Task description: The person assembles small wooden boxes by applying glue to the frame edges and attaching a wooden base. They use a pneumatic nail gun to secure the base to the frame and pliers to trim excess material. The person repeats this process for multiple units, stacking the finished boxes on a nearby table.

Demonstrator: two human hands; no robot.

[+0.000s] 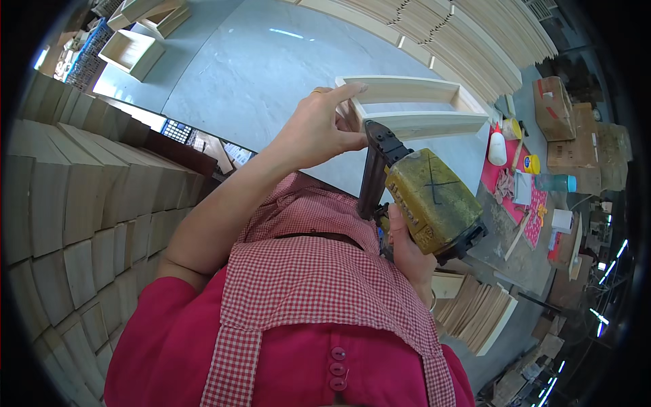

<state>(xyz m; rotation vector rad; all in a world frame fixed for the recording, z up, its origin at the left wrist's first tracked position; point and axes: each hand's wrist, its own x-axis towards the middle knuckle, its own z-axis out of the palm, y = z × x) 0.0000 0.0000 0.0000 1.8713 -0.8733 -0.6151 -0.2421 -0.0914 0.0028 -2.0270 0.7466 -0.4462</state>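
Note:
A long, narrow frame of pale wood (427, 124) rests on the grey marbled tabletop (251, 81). At its left end my left hand (325, 125) grips the short side, thumb and fingers on either side of the corner. My right hand (410, 247) is wrapped round the handle of a worn yellow and black nail gun (434, 193). The gun's dark nose lies right by the frame's near left corner, close to my left thumb; whether it touches the wood I cannot tell. My right fingers are partly hidden behind the tool.
Stacked wooden boards (81, 197) rise on the left. Small wooden boxes (132, 54) stand at the far left, a calculator (176, 131) at the table's edge. Long wooden strips (468, 41) lie at the back. A white glue bottle (497, 146) and a teal bottle (556, 183) are on the right.

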